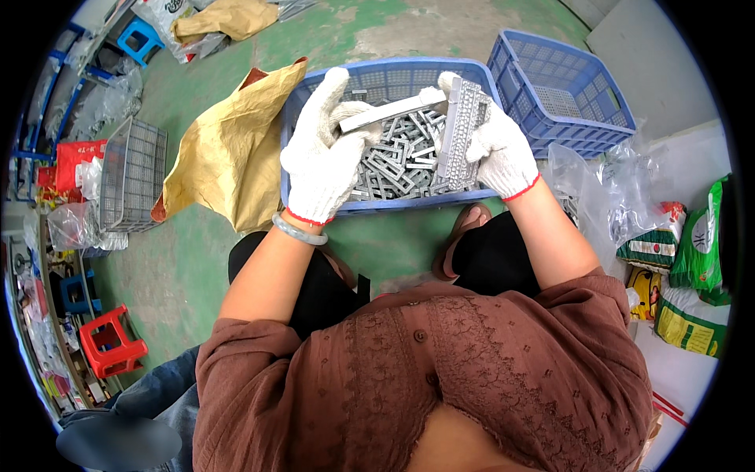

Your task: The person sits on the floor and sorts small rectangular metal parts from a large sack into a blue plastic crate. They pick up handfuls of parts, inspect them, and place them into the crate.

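Above my knees, my gloved left hand [322, 153] pinches a flat grey strip [389, 112], and my right hand [499, 149] grips a stack of grey plastic frames [462, 134]. Both hover over a blue basket [377, 79] of loose frames; another blue basket [562, 86] sits beyond it on the green floor [204, 259].

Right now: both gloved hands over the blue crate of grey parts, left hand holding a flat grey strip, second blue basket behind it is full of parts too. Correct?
Not quite. The second blue basket is empty, not full, as the head view shows. The rest holds: both gloved hands are over the blue crate of grey parts, and the left hand holds a flat grey strip. The right hand grips a stack of grey frames.
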{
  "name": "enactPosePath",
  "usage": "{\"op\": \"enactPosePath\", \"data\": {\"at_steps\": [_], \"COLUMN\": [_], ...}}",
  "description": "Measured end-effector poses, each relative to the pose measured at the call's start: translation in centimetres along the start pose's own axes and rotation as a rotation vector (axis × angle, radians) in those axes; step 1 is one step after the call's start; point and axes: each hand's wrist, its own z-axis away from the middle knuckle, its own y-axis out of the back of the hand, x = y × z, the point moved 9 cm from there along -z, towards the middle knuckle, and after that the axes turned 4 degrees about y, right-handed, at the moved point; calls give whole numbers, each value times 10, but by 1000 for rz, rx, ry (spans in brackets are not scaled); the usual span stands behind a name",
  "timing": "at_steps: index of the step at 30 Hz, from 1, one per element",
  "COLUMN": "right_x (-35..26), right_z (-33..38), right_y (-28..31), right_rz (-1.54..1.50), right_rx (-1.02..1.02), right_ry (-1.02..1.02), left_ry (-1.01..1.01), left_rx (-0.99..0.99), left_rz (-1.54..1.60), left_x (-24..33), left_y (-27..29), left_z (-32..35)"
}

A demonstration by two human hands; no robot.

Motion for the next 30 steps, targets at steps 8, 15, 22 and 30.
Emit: {"op": "enactPosePath", "data": {"at_steps": [8, 15, 22, 30], "right_x": [10, 10, 7, 14], "right_z": [2, -2, -4, 1], "right_y": [3, -11, -15, -28], "right_rz": [-24, -25, -66, -16], "right_rx": [-10, -66, -79, -138], "right_ry": [-105, -71, -34, -64], "left_ry": [483, 677, 750, 722], "left_rx": [88, 40, -113, -180], "left_rz": [197, 396, 403, 217], "left_x": [-37, -62, -62, -64], "left_y": [15, 21, -19, -43], "left_z": [0, 8, 20, 27]}}
